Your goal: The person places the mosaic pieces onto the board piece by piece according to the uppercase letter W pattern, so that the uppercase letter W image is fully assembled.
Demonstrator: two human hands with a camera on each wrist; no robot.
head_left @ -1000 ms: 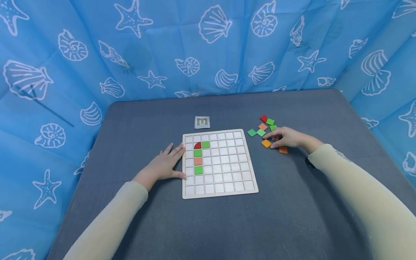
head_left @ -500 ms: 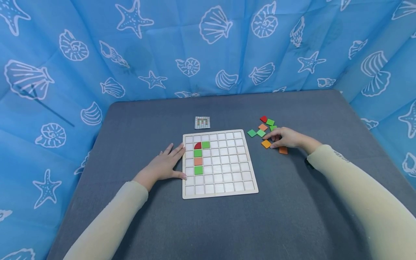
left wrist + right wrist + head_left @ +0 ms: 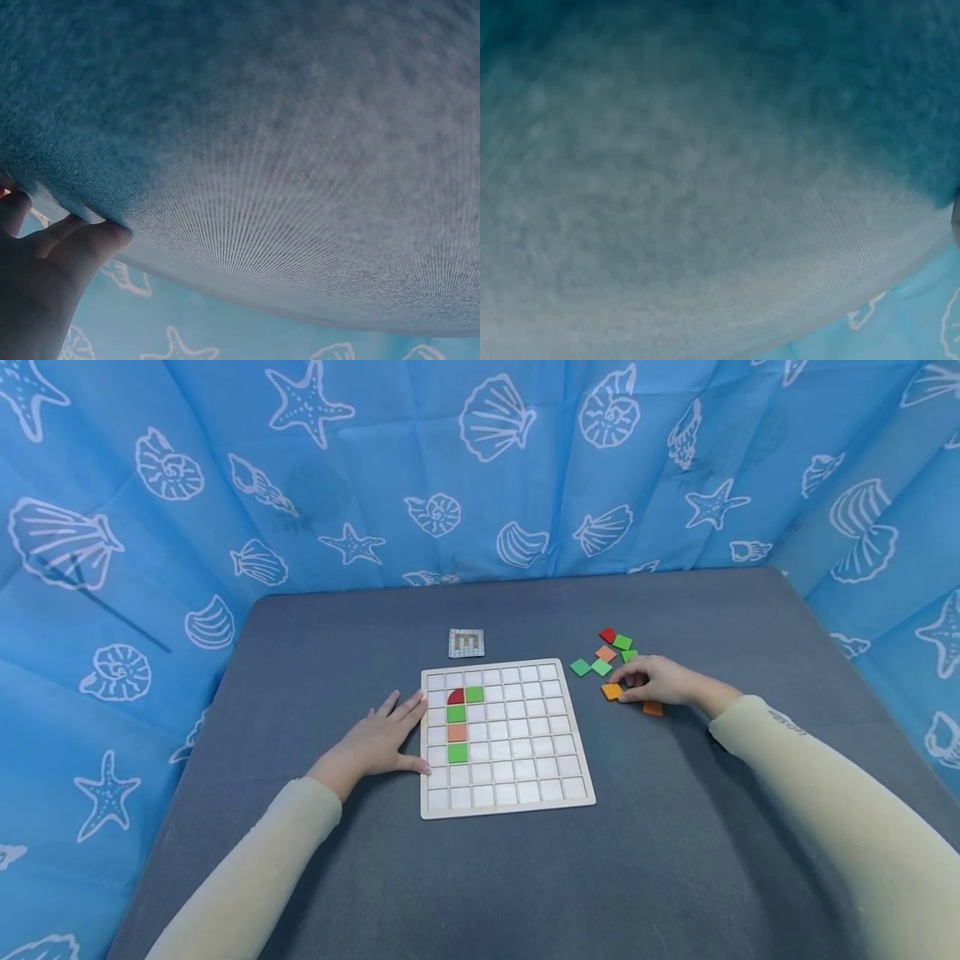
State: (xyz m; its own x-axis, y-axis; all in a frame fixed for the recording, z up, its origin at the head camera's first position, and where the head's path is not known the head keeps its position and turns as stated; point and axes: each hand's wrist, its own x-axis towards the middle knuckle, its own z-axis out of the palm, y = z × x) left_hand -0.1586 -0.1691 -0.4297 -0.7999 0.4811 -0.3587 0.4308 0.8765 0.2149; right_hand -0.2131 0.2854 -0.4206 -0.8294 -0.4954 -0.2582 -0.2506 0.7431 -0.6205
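A white square grid board (image 3: 508,811) lies on the table, with several coloured tiles in its left part: a red quarter-round tile (image 3: 456,696), green tiles such as one green tile (image 3: 475,694) beside it, and a salmon tile (image 3: 457,732). My left hand (image 3: 380,741) rests with spread fingers at the board's left edge, its thumb on the rim. To the right of the board, my right hand (image 3: 657,680) pinches a yellow-orange tile (image 3: 611,692) between thumb and index finger. Only a sliver of that hand shows in the right wrist view.
Behind the right hand lie loose tiles: a red tile (image 3: 607,634), a salmon tile (image 3: 605,653) and several green ones. An orange tile (image 3: 652,708) sits partly under the hand. A small pattern card (image 3: 467,642) lies behind the board. A blue curtain (image 3: 480,468) borders the table.
My right thumb and the yellow-orange tile have shifted very slightly to the left. The left hand and the board stay put.
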